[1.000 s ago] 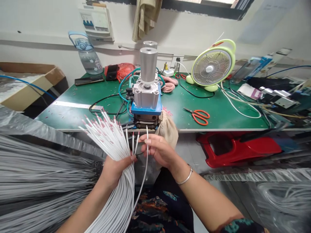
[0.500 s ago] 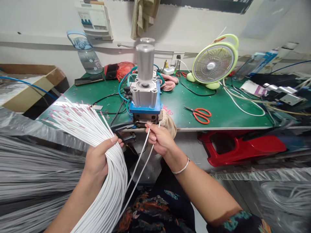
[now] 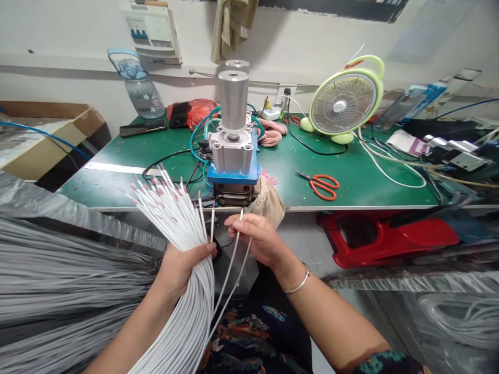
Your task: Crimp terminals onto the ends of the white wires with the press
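My left hand [image 3: 187, 265] is closed round a thick bundle of white cables [image 3: 183, 317], whose pink-tipped ends fan out above it toward the bench. My right hand [image 3: 259, 236] pinches a white cable [image 3: 236, 246] between thumb and fingers, its end pointing up. A second white cable [image 3: 238, 280] runs alongside and passes behind the right hand's fingers. Just beyond the right hand, at the bench edge, stands a pneumatic press [image 3: 233, 150] with a silver cylinder and a blue plate. A beige cloth bag [image 3: 271, 202] hangs at its right side.
On the green bench [image 3: 374, 179] lie orange-handled scissors [image 3: 322, 186], a white strip [image 3: 117, 169] and a phone [image 3: 143, 128]. A green fan [image 3: 343, 104] and a water bottle [image 3: 141, 91] stand behind. Grey cables [image 3: 58, 291] lie at left; a red stool [image 3: 390, 236] is under the bench.
My right hand has drawn back from the press, down and slightly right, with the cable. My left hand and the bundle have moved right and lower, the tips now pointing more upward.
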The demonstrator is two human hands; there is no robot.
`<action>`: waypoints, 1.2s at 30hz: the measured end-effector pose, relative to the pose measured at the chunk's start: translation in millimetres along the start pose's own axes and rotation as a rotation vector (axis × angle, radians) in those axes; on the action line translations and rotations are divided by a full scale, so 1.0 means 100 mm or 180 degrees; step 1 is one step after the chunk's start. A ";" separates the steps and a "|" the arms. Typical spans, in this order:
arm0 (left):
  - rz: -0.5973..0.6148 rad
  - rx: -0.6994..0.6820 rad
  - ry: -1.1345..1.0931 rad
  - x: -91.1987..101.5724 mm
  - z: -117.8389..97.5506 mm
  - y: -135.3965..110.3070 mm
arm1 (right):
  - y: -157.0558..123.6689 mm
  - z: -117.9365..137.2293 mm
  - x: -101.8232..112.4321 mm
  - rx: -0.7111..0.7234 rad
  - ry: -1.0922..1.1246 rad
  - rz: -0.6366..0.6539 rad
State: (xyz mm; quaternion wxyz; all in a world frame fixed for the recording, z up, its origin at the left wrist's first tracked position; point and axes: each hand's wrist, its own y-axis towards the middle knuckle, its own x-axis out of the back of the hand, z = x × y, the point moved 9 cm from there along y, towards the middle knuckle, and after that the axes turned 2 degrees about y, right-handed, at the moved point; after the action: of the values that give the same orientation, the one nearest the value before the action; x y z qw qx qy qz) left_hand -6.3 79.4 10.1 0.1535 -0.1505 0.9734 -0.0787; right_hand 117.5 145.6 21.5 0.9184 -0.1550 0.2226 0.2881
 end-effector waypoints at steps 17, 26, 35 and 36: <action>-0.1067 0.0281 -0.0957 0.26 -0.25 0.07 | 0.26 0.10 0.08 -0.0060 0.0827 -0.0509; -0.0434 0.0371 -0.0457 0.12 0.03 -0.01 | 0.02 -0.03 -0.04 -0.0141 0.0127 0.0665; -0.0042 0.0036 0.0168 -0.10 0.00 0.02 | 0.01 0.01 -0.14 -0.0080 0.0004 0.0270; 0.0001 -0.0002 0.0236 -0.12 -0.01 0.02 | 0.02 0.01 -0.15 -0.0051 -0.0121 0.0212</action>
State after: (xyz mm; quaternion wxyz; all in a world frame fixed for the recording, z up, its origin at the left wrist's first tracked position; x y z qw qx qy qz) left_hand 4.1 84.9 14.1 0.1174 -0.1473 0.9785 -0.0838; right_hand 105.6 140.8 29.2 0.9110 -0.1495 0.2079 0.3232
